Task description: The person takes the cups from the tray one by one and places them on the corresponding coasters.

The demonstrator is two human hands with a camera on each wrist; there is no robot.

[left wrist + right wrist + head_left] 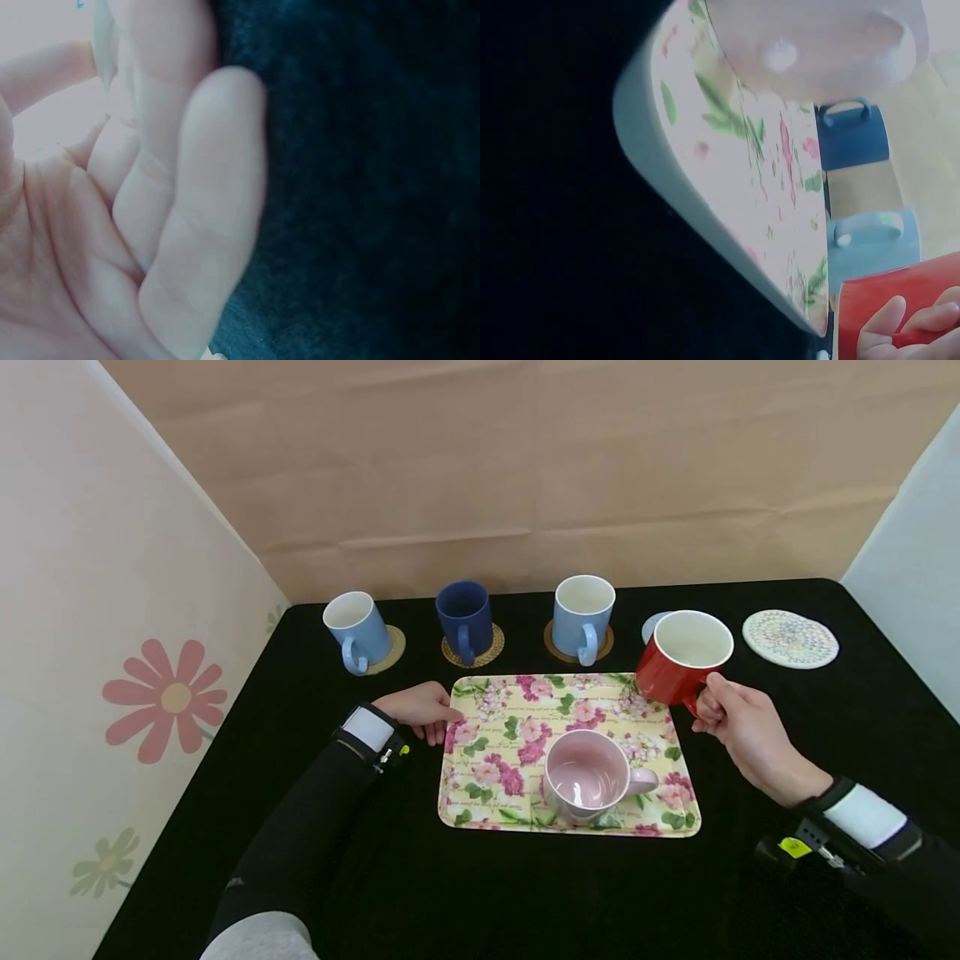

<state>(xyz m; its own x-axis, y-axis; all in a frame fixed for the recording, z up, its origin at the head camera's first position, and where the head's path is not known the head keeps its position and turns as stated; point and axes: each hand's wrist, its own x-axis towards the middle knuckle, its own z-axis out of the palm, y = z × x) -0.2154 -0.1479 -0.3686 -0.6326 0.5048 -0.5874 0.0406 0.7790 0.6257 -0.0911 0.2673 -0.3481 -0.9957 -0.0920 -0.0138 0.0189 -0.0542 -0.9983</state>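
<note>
My right hand (pixel 750 735) holds a red mug (pixel 663 672) with a white inside by its handle. The mug overlaps the far right corner of a floral tray (pixel 480 785); whether it touches the tray I cannot tell. At the tray's left edge, my left hand (pixel 422 710) pinches the rim, thumb on top; its curled fingers (pixel 217 165) fill the left wrist view. A pale pink mug (pixel 588 772) stands upright on the tray's near part, handle to the right. In the right wrist view, the red mug (pixel 870 307) appears at the lower right, fingers at its handle.
Behind the tray stand a light blue mug (pixel 360 627), a dark blue mug (pixel 461 618) and another light blue mug (pixel 581 622), on or partly on round coasters. Patterned coasters (pixel 791 639) lie at the far right. Walls border the black table (pixel 525 902).
</note>
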